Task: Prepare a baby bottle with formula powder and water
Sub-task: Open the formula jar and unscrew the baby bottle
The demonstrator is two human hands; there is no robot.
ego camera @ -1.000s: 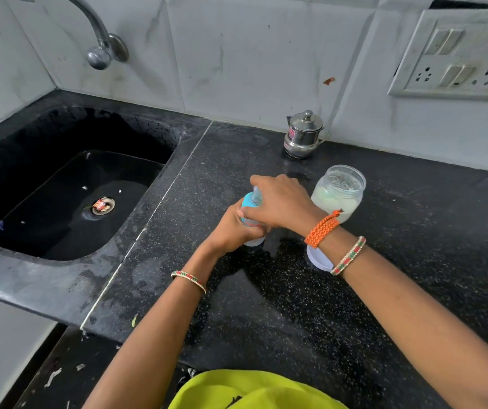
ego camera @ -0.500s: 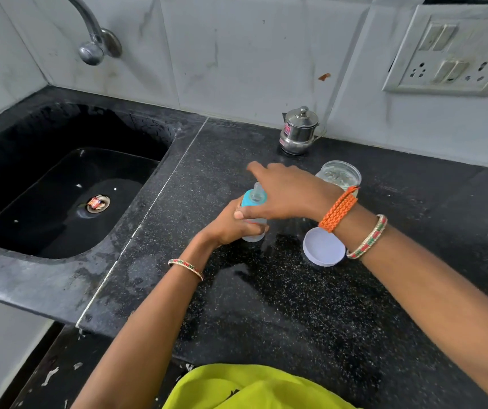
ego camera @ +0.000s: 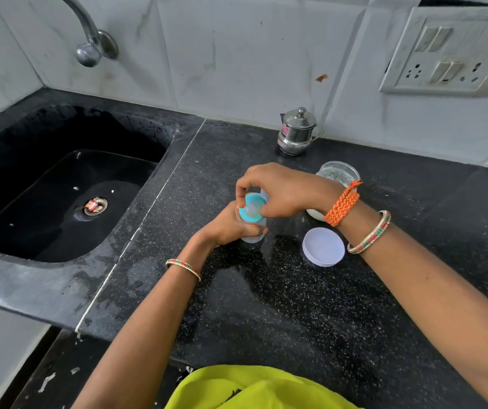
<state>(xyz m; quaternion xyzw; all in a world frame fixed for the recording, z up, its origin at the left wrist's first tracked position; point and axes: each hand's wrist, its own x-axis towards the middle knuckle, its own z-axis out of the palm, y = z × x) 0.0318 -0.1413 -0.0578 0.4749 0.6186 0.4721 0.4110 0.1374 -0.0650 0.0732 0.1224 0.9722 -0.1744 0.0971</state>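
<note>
On the black speckled stone table (ego camera: 310,305), our left hand (ego camera: 231,227) grips the clear plastic baby bottle (ego camera: 253,238) while our right hand (ego camera: 281,193), which before covered it, now pinches the tilted teal screw cap (ego camera: 251,212), apparently loose.

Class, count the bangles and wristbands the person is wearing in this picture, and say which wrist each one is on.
3. A beaded bangle on the left wrist; an orange woven band and a second beaded bangle on the right wrist. None seems hidden.
</note>
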